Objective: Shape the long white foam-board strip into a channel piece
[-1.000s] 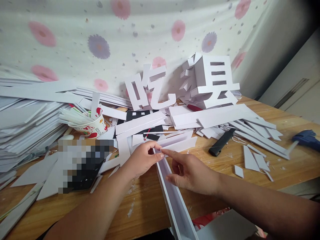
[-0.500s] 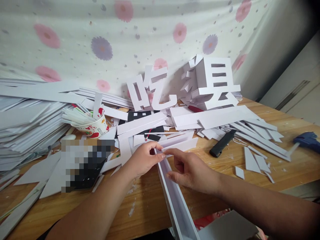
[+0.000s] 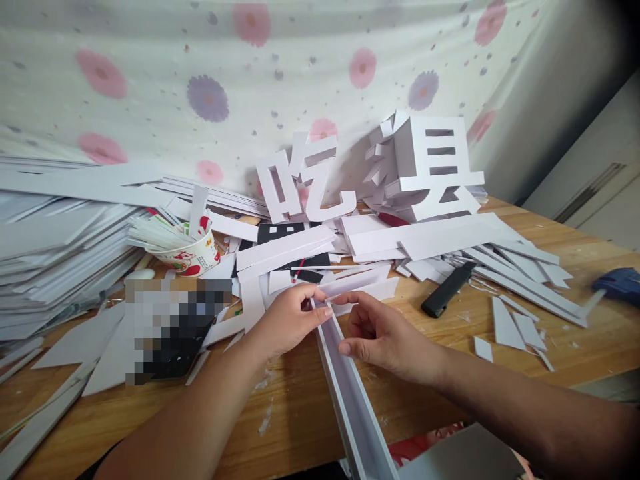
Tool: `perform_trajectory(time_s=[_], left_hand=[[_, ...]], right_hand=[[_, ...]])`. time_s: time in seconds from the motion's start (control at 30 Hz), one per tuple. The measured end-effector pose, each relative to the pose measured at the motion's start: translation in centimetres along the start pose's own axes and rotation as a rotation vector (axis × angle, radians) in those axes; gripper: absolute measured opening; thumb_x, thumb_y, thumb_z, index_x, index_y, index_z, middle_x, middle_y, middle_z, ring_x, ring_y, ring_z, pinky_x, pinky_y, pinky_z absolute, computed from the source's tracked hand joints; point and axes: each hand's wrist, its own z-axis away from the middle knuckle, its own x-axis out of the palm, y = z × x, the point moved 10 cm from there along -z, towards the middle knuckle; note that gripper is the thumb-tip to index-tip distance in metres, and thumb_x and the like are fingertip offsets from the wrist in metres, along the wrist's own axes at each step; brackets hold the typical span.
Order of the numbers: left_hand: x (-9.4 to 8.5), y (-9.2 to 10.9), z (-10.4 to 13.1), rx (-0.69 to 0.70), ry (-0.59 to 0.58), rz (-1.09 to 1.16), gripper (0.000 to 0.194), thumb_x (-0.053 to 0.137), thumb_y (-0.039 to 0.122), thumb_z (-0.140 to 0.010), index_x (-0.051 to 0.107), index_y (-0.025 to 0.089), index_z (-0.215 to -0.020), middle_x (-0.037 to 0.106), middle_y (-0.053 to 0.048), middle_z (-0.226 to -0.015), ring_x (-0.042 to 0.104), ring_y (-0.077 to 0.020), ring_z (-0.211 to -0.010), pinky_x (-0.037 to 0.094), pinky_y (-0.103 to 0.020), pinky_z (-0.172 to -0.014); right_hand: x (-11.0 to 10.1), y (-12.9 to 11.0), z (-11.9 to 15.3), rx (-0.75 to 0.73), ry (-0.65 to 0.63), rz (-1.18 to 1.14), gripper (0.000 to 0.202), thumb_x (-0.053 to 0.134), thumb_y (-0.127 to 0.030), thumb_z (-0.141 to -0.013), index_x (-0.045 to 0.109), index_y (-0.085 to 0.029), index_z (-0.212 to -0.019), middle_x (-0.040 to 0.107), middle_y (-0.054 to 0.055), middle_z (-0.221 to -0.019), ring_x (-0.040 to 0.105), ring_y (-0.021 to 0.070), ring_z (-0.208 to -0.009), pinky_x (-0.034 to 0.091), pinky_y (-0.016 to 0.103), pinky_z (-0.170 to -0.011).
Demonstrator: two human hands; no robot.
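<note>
Bare wooden table (image 3: 295,407) lies open in front of the left hand (image 3: 287,320), and more clear wood shows right of the right hand (image 3: 383,333), out toward the black utility knife (image 3: 449,289). Straight ahead the way is blocked: loose white strips (image 3: 360,283) lie just past the fingertips, with the standing white foam characters (image 3: 425,167) behind. To the left, a paper cup (image 3: 187,257) and a tall stack of white sheets (image 3: 55,247) crowd the tabletop. The long white channel (image 3: 350,400) splits the space between both forearms.

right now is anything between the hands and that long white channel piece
Nothing visible. The left hand pinches the far end of the white channel, and the right hand touches its right wall. The black knife lies off to the right.
</note>
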Motion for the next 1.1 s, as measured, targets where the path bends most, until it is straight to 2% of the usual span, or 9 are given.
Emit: perform_trajectory(time_s=[0.17, 0.37, 0.6, 0.73, 0.83, 0.97, 1.1], left_hand=[[-0.9, 0.6, 0.0, 0.033, 0.076, 0.018, 0.018, 0.058, 0.030, -0.075, 0.067, 0.020, -0.087, 0.062, -0.008, -0.120, 0.056, -0.0250, -0.110, 0.039, -0.039, -0.097], [-1.0, 0.6, 0.1, 0.041, 0.108, 0.013, 0.014, 0.056, 0.026, -0.074, 0.067, 0.019, -0.079, 0.066, -0.007, -0.106, 0.058, -0.0242, -0.104, 0.040, -0.038, -0.094], [-1.0, 0.5, 0.1, 0.034, 0.098, 0.035, 0.016, 0.054, 0.029, -0.077, 0.066, 0.019, -0.076, 0.067, -0.006, -0.098, 0.059, -0.0236, -0.098, 0.041, -0.037, -0.090], [-0.9, 0.7, 0.1, 0.046, 0.073, 0.043, 0.017, 0.052, 0.029, -0.079, 0.063, 0.019, -0.071, 0.067, -0.004, -0.092, 0.059, -0.0229, -0.096, 0.041, -0.036, -0.088], [-0.8, 0.6, -0.1, 0.042, 0.073, 0.045, 0.017, 0.051, 0.030, -0.080, 0.062, 0.019, -0.074, 0.066, -0.003, -0.086, 0.059, -0.0218, -0.088, 0.042, -0.035, -0.083], [-0.9, 0.8, -0.1, 0.055, 0.084, 0.030, 0.017, 0.051, 0.030, -0.080, 0.064, 0.019, -0.079, 0.066, -0.004, -0.088, 0.058, -0.0210, -0.086, 0.042, -0.034, -0.080], [-0.9, 1.0, 0.0, 0.056, 0.083, 0.033, 0.018, 0.051, 0.030, -0.080, 0.064, 0.019, -0.078, 0.066, -0.004, -0.088, 0.059, -0.0214, -0.087, 0.042, -0.034, -0.081]], right_hand=[[0.3, 0.5, 0.1, 0.041, 0.018, 0.019, 0.057, 0.069, -0.032, -0.076, 0.047, -0.012, -0.125, 0.043, -0.004, -0.069, 0.039, 0.0103, -0.059, 0.031, 0.021, -0.052], [1.0, 0.2, 0.4, 0.042, -0.047, 0.037, 0.070, 0.068, -0.032, -0.079, 0.039, -0.012, -0.140, 0.046, -0.003, -0.071, 0.042, 0.0111, -0.062, 0.033, 0.022, -0.055], [1.6, 1.2, 0.4, 0.114, -0.096, -0.019, 0.070, 0.062, -0.036, -0.084, 0.034, -0.009, -0.142, 0.042, -0.004, -0.069, 0.036, 0.0099, -0.057, 0.028, 0.021, -0.050], [1.8, 1.6, 0.4, 0.119, -0.122, -0.025, 0.062, 0.062, -0.043, -0.085, 0.044, -0.012, -0.135, 0.040, -0.004, -0.069, 0.036, 0.0099, -0.056, 0.028, 0.021, -0.049], [1.4, 1.1, 0.5, 0.086, -0.096, 0.012, 0.051, 0.060, -0.043, -0.088, 0.050, -0.015, -0.129, 0.042, -0.002, -0.071, 0.037, 0.0101, -0.058, 0.028, 0.021, -0.051], [0.3, 0.2, 0.7, 0.039, 0.008, 0.060, 0.054, 0.059, -0.040, -0.088, 0.046, -0.012, -0.133, 0.045, -0.001, -0.073, 0.039, 0.0109, -0.060, 0.030, 0.022, -0.054], [0.8, 0.3, 0.6, 0.055, -0.036, 0.062, 0.060, 0.059, -0.041, -0.088, 0.042, -0.011, -0.137, 0.045, -0.002, -0.072, 0.039, 0.0110, -0.060, 0.030, 0.022, -0.053]])
